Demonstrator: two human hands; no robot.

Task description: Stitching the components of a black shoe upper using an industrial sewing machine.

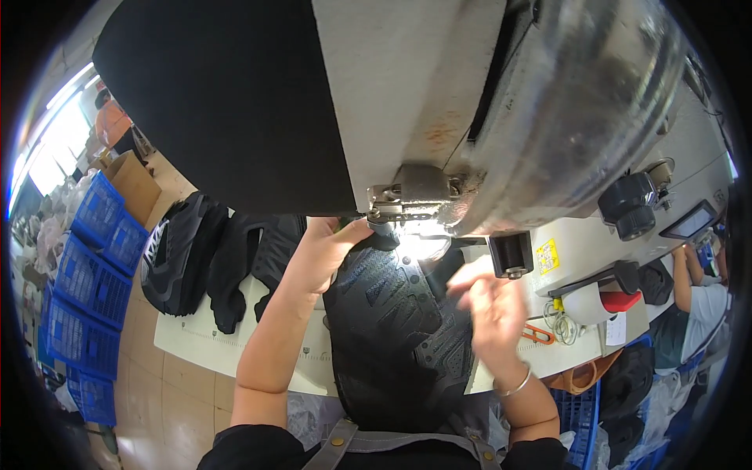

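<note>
The sewing machine (439,102) fills most of my view, its pale, worn head and shiny metal wheel end looming over the work, with the presser foot (382,213) coming down under a bright lamp glow. Below it runs the white desk (204,337), set among stacked blue crates (94,266) on the left, probably kept within arm's reach for finished or waiting pieces. On the desk's left part lies a heap of black shoe uppers (196,251), touching one another. The piece I am working, a black patterned shoe upper (392,329), stretches from my lap up to the needle area, its far edge tucked right under the foot so the seam line sits where the needle falls. My left hand (329,247) reaches up to that edge, fingers curled and thumb out, pressing the material just beside the foot, I judge to steer it. My right hand (489,301) hovers over the right side of the same piece, blurred (so I cannot tell whether it pinches the fabric or is merely spread above it); a thin bracelet sits on that wrist. Orange-handled scissors (539,335) lie near it on the desk. At the far right another person's arm (683,278) works apart from mine.
</note>
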